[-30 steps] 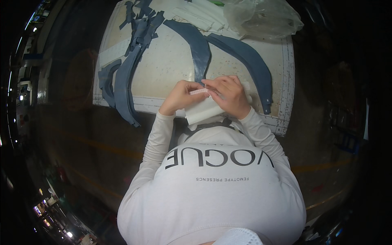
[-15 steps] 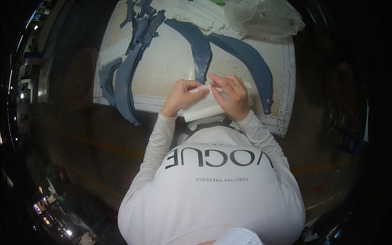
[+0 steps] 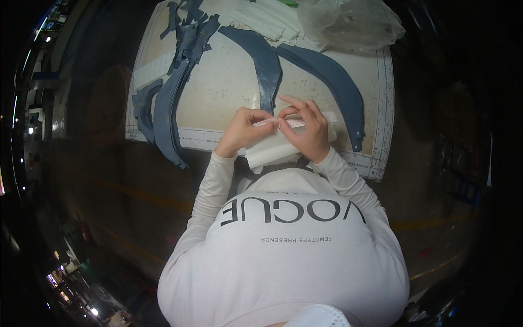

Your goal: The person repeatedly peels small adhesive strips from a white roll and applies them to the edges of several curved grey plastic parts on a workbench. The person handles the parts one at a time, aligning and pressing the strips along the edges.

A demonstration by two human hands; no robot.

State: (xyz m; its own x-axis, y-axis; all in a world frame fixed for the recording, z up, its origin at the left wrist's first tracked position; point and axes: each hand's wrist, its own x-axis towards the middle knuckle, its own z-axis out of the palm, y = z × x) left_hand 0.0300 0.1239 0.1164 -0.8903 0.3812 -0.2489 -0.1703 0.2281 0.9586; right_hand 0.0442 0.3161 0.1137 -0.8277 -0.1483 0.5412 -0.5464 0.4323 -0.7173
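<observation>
Our left hand (image 3: 239, 131) and right hand (image 3: 308, 131) both pinch a thin white strip (image 3: 291, 122), long axis running left-right between them, over white fabric (image 3: 269, 152) at the table (image 3: 229, 87) edge.

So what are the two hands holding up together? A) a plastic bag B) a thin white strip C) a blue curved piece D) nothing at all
B: the left hand and right hand pinch a thin white strip between them, while the blue pieces and the bag lie untouched on the table.
</observation>
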